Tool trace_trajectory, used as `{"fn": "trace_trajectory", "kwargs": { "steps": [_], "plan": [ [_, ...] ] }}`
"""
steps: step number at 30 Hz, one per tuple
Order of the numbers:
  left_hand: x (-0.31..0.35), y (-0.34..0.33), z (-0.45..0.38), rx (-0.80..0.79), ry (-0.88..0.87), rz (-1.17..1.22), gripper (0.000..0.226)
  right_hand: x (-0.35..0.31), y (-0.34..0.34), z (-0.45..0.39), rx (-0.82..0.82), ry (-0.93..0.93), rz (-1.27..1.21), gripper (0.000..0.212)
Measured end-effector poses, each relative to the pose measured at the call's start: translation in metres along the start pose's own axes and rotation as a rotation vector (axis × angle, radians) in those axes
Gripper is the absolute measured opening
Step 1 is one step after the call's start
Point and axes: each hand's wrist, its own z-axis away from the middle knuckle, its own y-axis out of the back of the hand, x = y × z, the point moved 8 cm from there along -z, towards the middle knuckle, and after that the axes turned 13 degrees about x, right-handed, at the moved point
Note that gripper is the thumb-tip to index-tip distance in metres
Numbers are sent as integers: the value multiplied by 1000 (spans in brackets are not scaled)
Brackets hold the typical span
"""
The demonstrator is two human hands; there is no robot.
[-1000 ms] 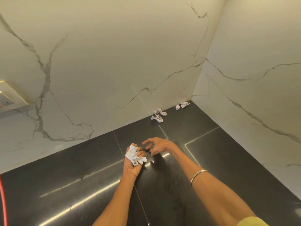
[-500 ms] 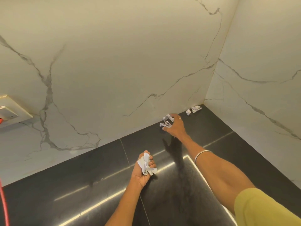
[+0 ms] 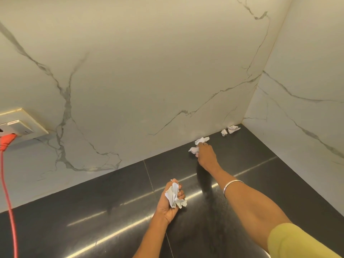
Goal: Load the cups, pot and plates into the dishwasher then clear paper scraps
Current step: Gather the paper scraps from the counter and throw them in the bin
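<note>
My left hand (image 3: 170,202) grips a wad of crumpled white paper scraps (image 3: 174,195) above the black countertop (image 3: 93,211). My right hand (image 3: 205,155) is stretched to the foot of the marble wall, its fingers curled onto a crumpled scrap (image 3: 193,150). Another scrap (image 3: 202,140) lies just beyond those fingers, touching the wall's base. Two more scraps (image 3: 230,130) sit in the far corner. No cups, pot, plates or dishwasher are in view.
White marble walls (image 3: 149,81) close off the back and the right side. A wall socket (image 3: 18,125) at far left holds a red plug (image 3: 7,140), and its red cord (image 3: 9,202) hangs down across the counter's left edge.
My right hand reached from beside the left hand to the scraps at the wall and closed on one. The left hand kept its wad and drifted slightly right.
</note>
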Motion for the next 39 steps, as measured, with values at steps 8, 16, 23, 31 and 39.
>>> {"fn": "trace_trajectory", "kwargs": {
  "steps": [8,16,23,31,39],
  "plan": [
    [2,-8,2,-74,-10,-9,36,9,1,-21,-64,-122,-26,89],
    [3,-7,0,-92,-7,-15,38,15,-3,-10,-10,-85,53,38],
    [2,0,-5,-16,-39,-28,41,9,31,54,130,-129,22,21],
    [-4,0,18,-37,-34,21,33,17,45,118,-22,-369,-90,20],
    [-15,0,38,2,-37,48,38,-10,56,181,-144,-537,-551,20]
  ]
}}
